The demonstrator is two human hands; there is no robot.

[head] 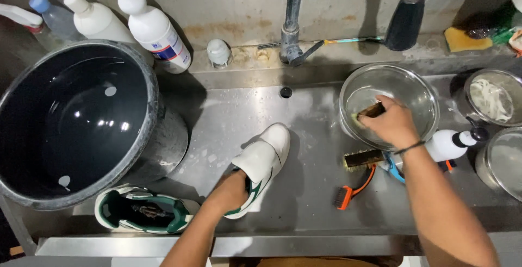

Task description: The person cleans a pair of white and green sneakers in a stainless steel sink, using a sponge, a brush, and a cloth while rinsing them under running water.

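Left hand (231, 192) inside white shoe (262, 163) on sink (315, 196), gripping it. Right hand (392, 123) clasps brush (370, 112) in glass bowl (418, 90).

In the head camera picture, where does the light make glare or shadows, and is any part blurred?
Head view: small bright reflections sit on the water in the dark bucket, and the steel sink shines softly. The white shoe, gripped by the left hand, casts a shadow to its right. The right hand, dipping a brush into the glass bowl, looks slightly soft. The edges bend a little.
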